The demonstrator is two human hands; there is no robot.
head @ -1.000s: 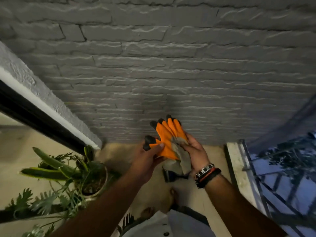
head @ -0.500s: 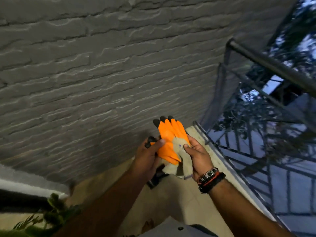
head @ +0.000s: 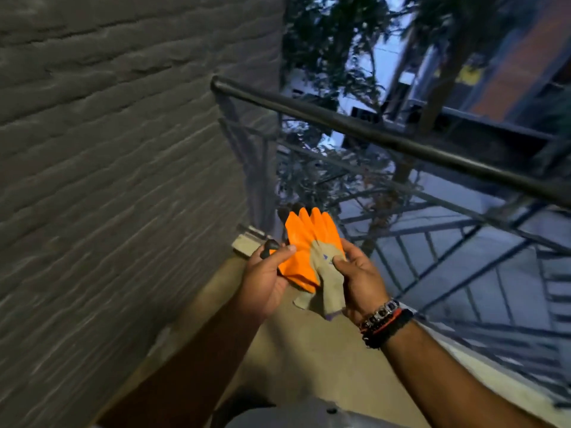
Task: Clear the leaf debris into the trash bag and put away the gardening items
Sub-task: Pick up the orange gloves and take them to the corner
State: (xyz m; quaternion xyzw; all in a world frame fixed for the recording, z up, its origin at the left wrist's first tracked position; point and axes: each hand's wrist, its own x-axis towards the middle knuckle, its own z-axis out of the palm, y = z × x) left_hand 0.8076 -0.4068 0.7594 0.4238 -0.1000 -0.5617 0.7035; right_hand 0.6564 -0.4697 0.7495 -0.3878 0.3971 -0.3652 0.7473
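I stood on a narrow balcony, a grey brick wall (head: pixel 108 180) on my left, tan floor (head: pixel 296 350) below, and a dark metal railing (head: pixel 386 143) running away to my right with trees and a building beyond it. No trash bag or leaf debris showed from where I looked, so I judged the step in hand was putting the gloves away.

My left hand (head: pixel 265 279) gripped the orange gardening gloves (head: pixel 306 245) by their left edge, thumb laid across the orange palm near the black thumb tip and fingers curled underneath. The gloves lay stacked flat between my hands, long axis running away from me: black fingertips pointing up and out toward the railing, grey knit cuffs (head: pixel 327 288) hanging down toward my body. My right hand (head: pixel 358 279), with dark bracelets (head: pixel 386 322) at the wrist, pinched the grey part of the top glove just beside the orange, thumb on top.

Both hands were equally near, each touching the pair from its own side. I judged that any coming fold or tuck would turn on that axis, bringing fingertips back to cuffs. The cuffs hung loose and floppy, so they could slip free.
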